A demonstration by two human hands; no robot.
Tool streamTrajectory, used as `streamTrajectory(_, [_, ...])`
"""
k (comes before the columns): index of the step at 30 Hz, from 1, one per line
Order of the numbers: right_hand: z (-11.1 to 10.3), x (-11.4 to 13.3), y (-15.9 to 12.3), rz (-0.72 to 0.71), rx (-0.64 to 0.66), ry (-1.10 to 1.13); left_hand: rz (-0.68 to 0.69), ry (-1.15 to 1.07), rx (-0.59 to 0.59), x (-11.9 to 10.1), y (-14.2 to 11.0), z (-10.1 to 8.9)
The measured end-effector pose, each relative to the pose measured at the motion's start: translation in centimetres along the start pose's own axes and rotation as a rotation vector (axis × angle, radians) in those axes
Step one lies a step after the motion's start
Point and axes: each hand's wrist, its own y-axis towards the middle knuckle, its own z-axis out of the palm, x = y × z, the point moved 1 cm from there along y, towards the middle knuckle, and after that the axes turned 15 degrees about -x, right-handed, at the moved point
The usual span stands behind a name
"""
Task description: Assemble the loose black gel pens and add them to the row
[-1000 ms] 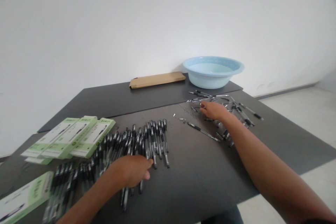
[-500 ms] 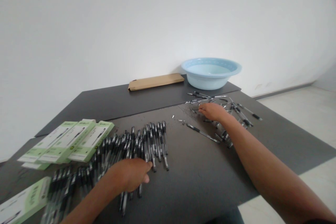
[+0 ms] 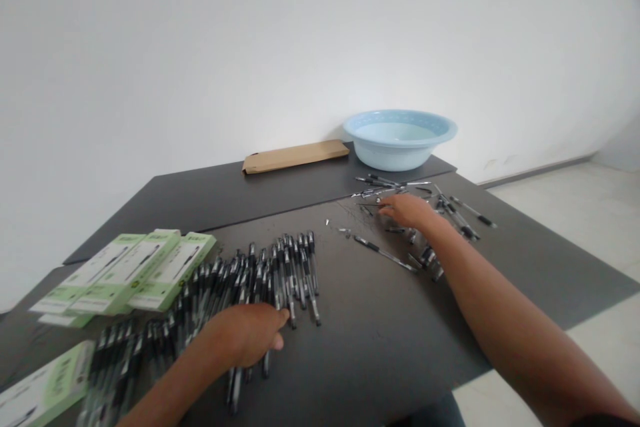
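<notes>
My left hand (image 3: pixel 247 333) rests palm down on the near edge of a big row of black pens (image 3: pixel 280 267), its fingers curled over a few of them. My right hand (image 3: pixel 409 211) reaches far across the dark table (image 3: pixel 380 333) and lies palm down, fingers stretched out to the left, on a scatter of loose pens and pen parts (image 3: pixel 453 210). A single pen (image 3: pixel 385 252) lies just nearer than that hand. What is under the right palm is hidden.
Three green-and-white pen boxes (image 3: pixel 135 270) lie side by side at the left, another box (image 3: pixel 35 397) at the bottom left corner. A light blue basin (image 3: pixel 400 130) and a brown paper envelope (image 3: pixel 295 155) sit at the far edge by the white wall.
Both hands have stayed almost in place. The view has shifted slightly, and the right hand's fingers have crept a little further to the left over the loose pens.
</notes>
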Motion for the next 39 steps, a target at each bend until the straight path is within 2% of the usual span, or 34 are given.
streamTrajectory(14, [-0.24, 0.00, -0.16, 0.031, -0.032, -0.010, 0.013, 0.003, -0.030, 0.23, 0.05, 0.26])
streamTrajectory(17, [-0.18, 0.01, -0.20, 0.050, -0.046, -0.019, 0.009, 0.019, -0.007, 0.18, 0.03, 0.21])
streamTrajectory(34, [-0.02, 0.43, -0.13, -0.023, -0.003, 0.046, -0.005, -0.002, -0.015, 0.26, 0.06, 0.37])
streamTrajectory(39, [0.15, 0.30, -0.23, 0.034, -0.017, 0.022, -0.024, 0.000, 0.010, -0.02, -0.05, 0.00])
